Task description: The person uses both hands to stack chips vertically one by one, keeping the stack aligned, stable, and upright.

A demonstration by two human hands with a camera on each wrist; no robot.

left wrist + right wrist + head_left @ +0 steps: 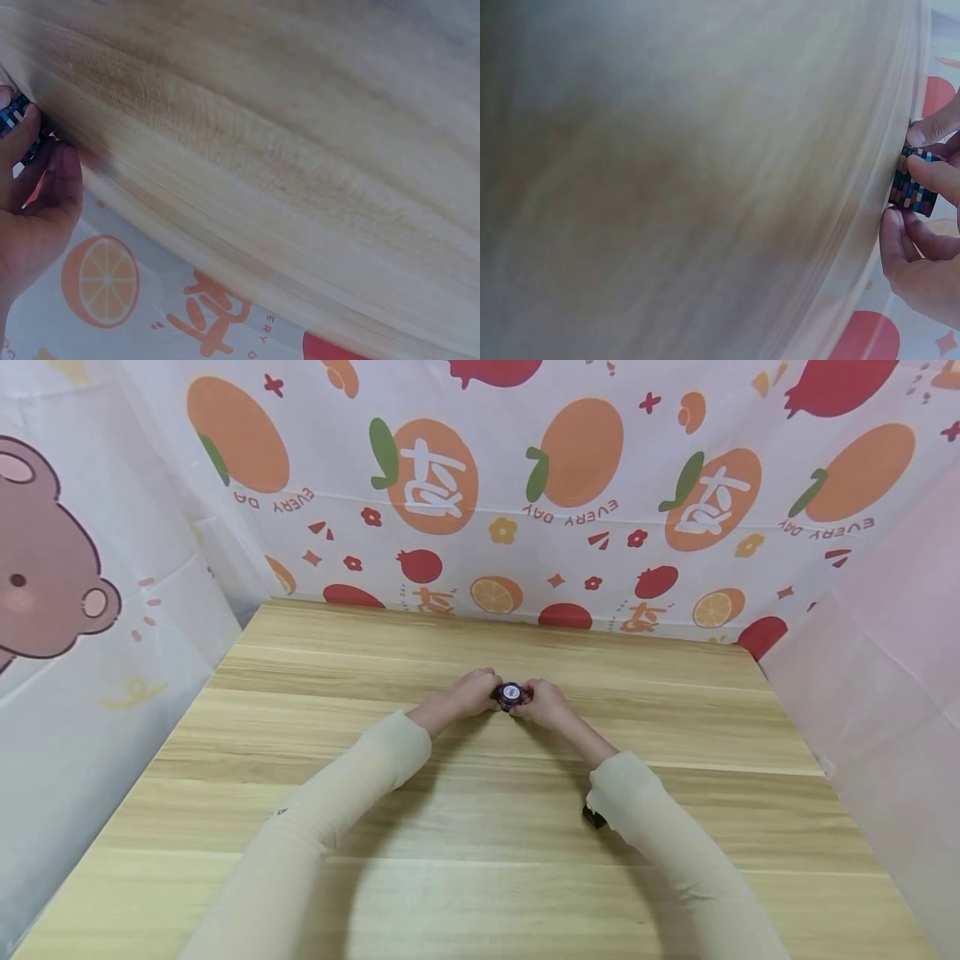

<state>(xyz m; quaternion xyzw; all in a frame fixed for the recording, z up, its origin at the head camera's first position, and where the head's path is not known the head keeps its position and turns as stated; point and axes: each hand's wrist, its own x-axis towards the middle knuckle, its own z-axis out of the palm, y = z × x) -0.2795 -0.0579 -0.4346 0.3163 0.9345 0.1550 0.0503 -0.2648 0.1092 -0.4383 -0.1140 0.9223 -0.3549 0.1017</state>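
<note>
A short stack of poker chips (511, 692) stands upright toward the far middle of the wooden table. Its top chip is dark with a white round centre, and the striped edges of the stacked chips (915, 187) show in the right wrist view. My left hand (476, 692) grips the stack from the left, thumb and fingers bent at its side. From the other side my right hand (547, 704) holds it with thumb and fingertips. The left wrist view catches only part of the chips (13, 120) at its edge, partly hidden behind fingers.
A small black object (594, 817) lies on the table (465, 877), partly covered by the right sleeve (637, 793). Behind the table's far edge hangs a fruit-print curtain (510, 560). A curtain with a bear print (52, 552) hangs at the left, a pale one (885, 693) at the right.
</note>
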